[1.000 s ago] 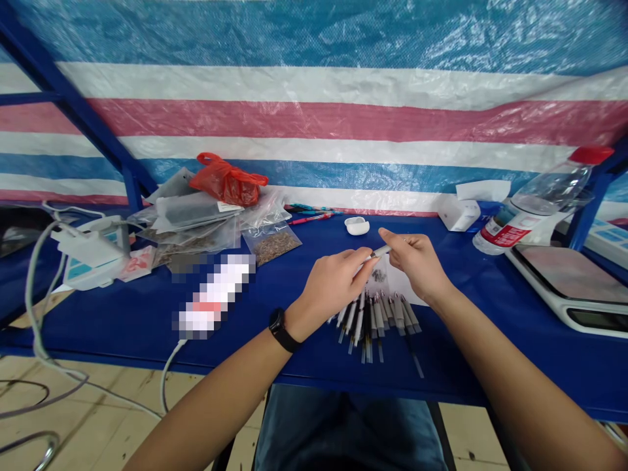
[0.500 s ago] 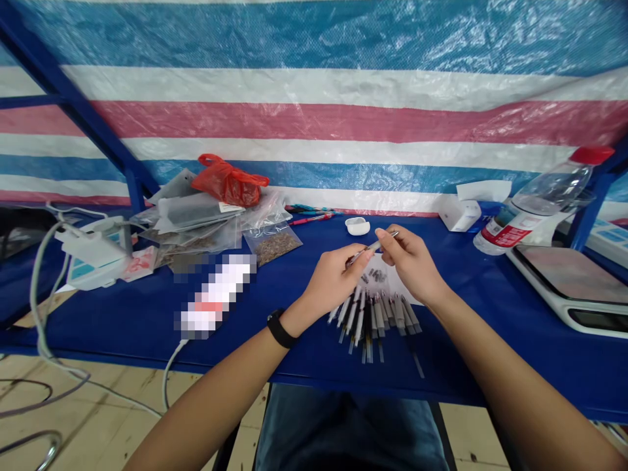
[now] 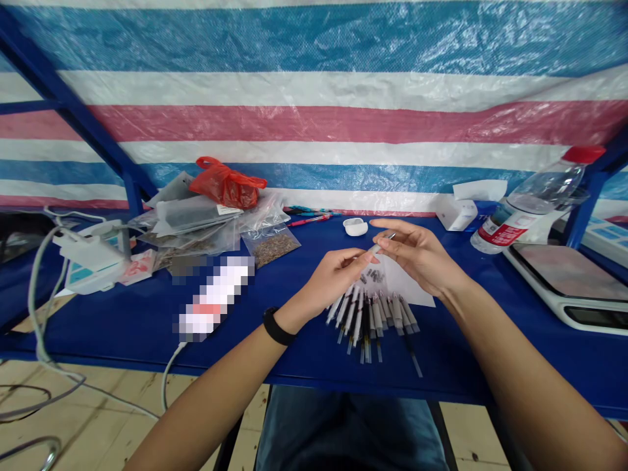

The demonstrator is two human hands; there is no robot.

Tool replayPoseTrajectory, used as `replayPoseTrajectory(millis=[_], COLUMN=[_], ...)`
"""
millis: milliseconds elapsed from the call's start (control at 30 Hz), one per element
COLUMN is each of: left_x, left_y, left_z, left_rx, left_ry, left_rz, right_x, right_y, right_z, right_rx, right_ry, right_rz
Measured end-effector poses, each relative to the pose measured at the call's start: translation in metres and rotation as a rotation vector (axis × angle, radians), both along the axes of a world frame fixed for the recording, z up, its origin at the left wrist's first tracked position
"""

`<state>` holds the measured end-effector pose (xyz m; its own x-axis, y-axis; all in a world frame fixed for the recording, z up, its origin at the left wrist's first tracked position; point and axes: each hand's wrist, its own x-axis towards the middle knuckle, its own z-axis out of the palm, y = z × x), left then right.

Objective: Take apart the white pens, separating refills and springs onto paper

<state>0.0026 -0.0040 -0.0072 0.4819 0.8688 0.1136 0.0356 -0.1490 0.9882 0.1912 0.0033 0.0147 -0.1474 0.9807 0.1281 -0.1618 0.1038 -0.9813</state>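
My left hand (image 3: 338,280) and my right hand (image 3: 417,257) meet above the table, and both pinch a small white pen-like tube (image 3: 376,249) with a thin metal end (image 3: 391,235). My fingers hide part of the tube. Below my hands lies a white paper sheet (image 3: 406,285) with several tiny metal parts (image 3: 371,278) on it. A fan of several white pen-like tubes with dark ends (image 3: 369,324) lies next to the paper, just below my left fingers. A black band (image 3: 277,326) circles my left wrist.
The blue table (image 3: 122,330) holds a white earbud case (image 3: 355,226), plastic bags of seeds (image 3: 270,247), a red bag (image 3: 227,184), pens (image 3: 310,217), a tissue box (image 3: 456,214), a water bottle (image 3: 532,209), a digital scale (image 3: 564,281), and a charger with cables (image 3: 88,252).
My right hand has turned and its fingers have spread, with the tube now pointing more level between my hands. My left hand has shifted slightly up and right.
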Motion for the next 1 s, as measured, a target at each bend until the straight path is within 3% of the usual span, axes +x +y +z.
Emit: replayPoseTrajectory(millis=[300,400,500,700,867,1000], left_x=[-0.008,-0.01,-0.008,-0.001,0.001,0.002], left_y=[0.002,0.003,0.003,0.001,-0.001,0.0], left_z=[0.008,0.006,0.004,-0.002,-0.005,-0.002], left_rx=[-0.349,-0.383,-0.26,0.389,0.559,0.512], left_ry=[-0.03,-0.044,-0.013,0.29,0.47,0.427], left_rz=[-0.209,-0.253,-0.195,0.052,0.113,0.155], right_x=[0.002,0.003,0.003,-0.003,-0.01,-0.01], right_y=[-0.003,-0.004,-0.003,0.001,0.0,-0.001], right_z=[0.001,0.002,0.001,-0.006,-0.01,-0.005], right_rx=[0.089,0.097,0.11,0.237,0.206,0.147], right_ry=[-0.015,-0.015,-0.057,-0.267,-0.326,-0.254], right_rz=[0.038,0.053,0.012,-0.161,-0.239,-0.201])
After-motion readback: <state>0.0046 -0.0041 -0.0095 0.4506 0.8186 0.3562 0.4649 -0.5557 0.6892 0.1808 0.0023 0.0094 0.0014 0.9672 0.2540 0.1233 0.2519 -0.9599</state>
